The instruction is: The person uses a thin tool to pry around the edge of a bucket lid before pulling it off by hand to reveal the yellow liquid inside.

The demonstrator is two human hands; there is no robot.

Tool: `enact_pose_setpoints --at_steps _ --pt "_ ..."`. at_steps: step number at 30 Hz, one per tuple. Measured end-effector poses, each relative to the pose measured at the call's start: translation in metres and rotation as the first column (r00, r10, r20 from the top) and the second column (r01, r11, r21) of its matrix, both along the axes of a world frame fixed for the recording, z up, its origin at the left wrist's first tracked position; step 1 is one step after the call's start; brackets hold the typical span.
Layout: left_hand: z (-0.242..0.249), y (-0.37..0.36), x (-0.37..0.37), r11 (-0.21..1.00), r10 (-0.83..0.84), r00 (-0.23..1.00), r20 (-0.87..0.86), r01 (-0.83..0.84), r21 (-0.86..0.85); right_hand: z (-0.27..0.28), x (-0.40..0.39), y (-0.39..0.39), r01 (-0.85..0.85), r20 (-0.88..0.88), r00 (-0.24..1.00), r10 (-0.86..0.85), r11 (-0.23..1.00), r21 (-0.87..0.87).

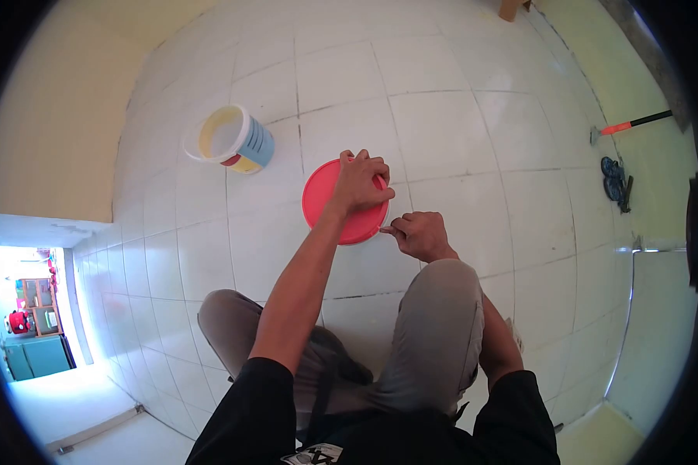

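Note:
A round red lid [327, 195] is in front of me, low over the tiled floor. My left hand [360, 183] lies across its upper right part, with the fingers bent over the far rim. At the lid's lower right edge is my right hand [420, 235], its fingers closed in a pinch. A small thin piece sticks out of that pinch and meets the rim; it is too small to make out. What lies under the lid is hidden.
An open bucket [257, 147], white, blue and yellow, stands at the upper left. By the right wall are a tool with a red and black handle [617, 128] and dark sandals [614, 182]. A doorway at the far left shows a teal cabinet [40, 357].

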State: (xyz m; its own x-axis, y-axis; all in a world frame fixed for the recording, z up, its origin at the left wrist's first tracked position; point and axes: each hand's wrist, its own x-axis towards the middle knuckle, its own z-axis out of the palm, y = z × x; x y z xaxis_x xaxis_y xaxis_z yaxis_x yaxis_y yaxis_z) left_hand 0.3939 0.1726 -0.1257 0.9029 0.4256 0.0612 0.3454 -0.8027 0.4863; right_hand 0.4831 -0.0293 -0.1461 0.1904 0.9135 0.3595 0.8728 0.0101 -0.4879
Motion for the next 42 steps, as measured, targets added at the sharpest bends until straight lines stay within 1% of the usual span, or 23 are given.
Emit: enact_pose_setpoints --at_steps 1,4,7,10,13,14,16,19,22,25,28,31,34,37,40,42 --pt "0.001 0.001 0.0 1.0 0.0 1.0 0.005 0.0 0.001 0.004 0.0 0.0 0.006 0.025 1.0 -0.006 1.0 0.013" --pt "-0.003 -0.001 0.001 0.998 0.008 0.999 0.043 -0.011 0.055 0.025 0.001 0.004 -0.032 0.197 0.979 0.042 0.998 -0.053" --pt "0.004 -0.005 0.0 0.998 0.02 0.999 0.043 -0.022 0.054 0.038 -0.005 0.007 -0.023 0.247 0.967 0.061 0.988 -0.155" --pt "0.013 -0.006 0.001 1.0 -0.001 0.992 -0.123 0.003 0.016 0.024 -0.007 0.0 0.011 0.121 0.993 -0.001 0.996 -0.084" --pt "0.01 0.008 -0.015 0.981 -0.159 0.987 -0.039 0.153 -0.122 0.02 -0.011 -0.004 0.059 0.038 0.998 -0.054 0.991 -0.119" --pt "0.016 0.008 -0.024 0.983 -0.183 0.975 -0.124 0.183 -0.008 0.019 -0.011 -0.003 0.054 0.041 0.998 -0.049 0.992 -0.116" --pt "0.039 -0.001 -0.035 0.94 -0.21 0.932 -0.296 0.275 0.2 0.016 -0.01 -0.004 0.054 0.047 0.998 -0.049 0.991 -0.119" --pt "0.072 -0.024 -0.033 0.935 -0.136 0.806 -0.576 0.296 0.194 0.016 -0.011 -0.006 0.054 0.003 0.999 -0.054 0.991 -0.123" --pt "0.062 -0.029 -0.032 0.951 -0.087 0.849 -0.52 0.227 0.21 0.018 -0.011 -0.007 0.055 0.024 0.998 -0.052 0.988 -0.145" --pt "0.062 -0.04 -0.031 0.966 -0.043 0.869 -0.493 0.161 0.2 0.017 -0.012 -0.007 0.056 0.043 0.998 -0.05 0.989 -0.137" --pt "0.071 -0.038 -0.022 0.97 -0.081 0.824 -0.561 0.196 0.147 0.015 -0.012 -0.007 0.057 0.036 0.998 -0.052 0.989 -0.136" --pt "0.076 -0.036 -0.02 0.977 -0.109 0.814 -0.57 0.194 0.09 0.011 -0.013 -0.007 0.041 0.027 0.999 -0.038 0.993 -0.112" --pt "0.071 -0.036 -0.022 0.978 -0.118 0.826 -0.551 0.194 0.082 0.007 -0.016 -0.009 0.007 -0.042 0.999 -0.008 1.0 -0.023" --pt "0.072 -0.038 -0.019 0.976 -0.116 0.81 -0.575 0.199 0.083 -0.001 -0.021 -0.013 0.025 -0.077 0.997 -0.027 1.0 -0.019" --pt "0.071 -0.036 -0.017 0.975 -0.119 0.806 -0.58 0.204 0.083 0.022 -0.017 -0.01 0.0 0.022 1.0 0.008 0.95 -0.311" --pt "0.071 -0.034 -0.019 0.976 -0.129 0.814 -0.567 0.206 0.073 0.028 -0.014 -0.006 -0.027 -0.01 1.0 0.025 0.913 -0.407"
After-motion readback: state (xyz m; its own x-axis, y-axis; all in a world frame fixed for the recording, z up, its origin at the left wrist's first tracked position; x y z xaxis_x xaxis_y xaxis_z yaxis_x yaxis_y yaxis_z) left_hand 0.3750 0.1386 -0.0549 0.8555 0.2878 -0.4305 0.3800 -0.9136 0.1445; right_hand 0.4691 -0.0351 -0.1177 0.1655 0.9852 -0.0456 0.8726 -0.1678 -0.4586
